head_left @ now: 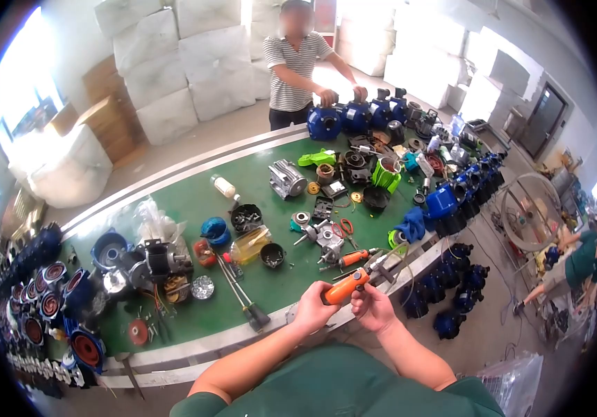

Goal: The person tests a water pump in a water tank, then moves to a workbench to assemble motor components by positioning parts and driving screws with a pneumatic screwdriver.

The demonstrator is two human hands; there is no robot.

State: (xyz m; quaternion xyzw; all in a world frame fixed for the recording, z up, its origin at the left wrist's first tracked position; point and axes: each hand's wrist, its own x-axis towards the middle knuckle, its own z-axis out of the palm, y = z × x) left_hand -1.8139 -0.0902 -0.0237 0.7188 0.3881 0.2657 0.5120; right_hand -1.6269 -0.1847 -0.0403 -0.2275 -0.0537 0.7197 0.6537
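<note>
Gripping one orange power tool (343, 287) in the curled left hand (316, 308), and touching its dark end with the right hand (375, 309), bringing thumb and fingertips close without clearly showing any pinched part. Holding this tool between both hands, above the near bench edge (187, 347). Facing one second orange tool (354, 258) just beyond the hands, one pair of red-handled scissors (346, 226) farther out, two black bowls (272, 255) beyond the left hand, and four blue pumps (324, 124) across the bench, under a co-worker's two hands (326, 98). Showing green tabletop (284, 288) for moving beside the left hand.
</note>
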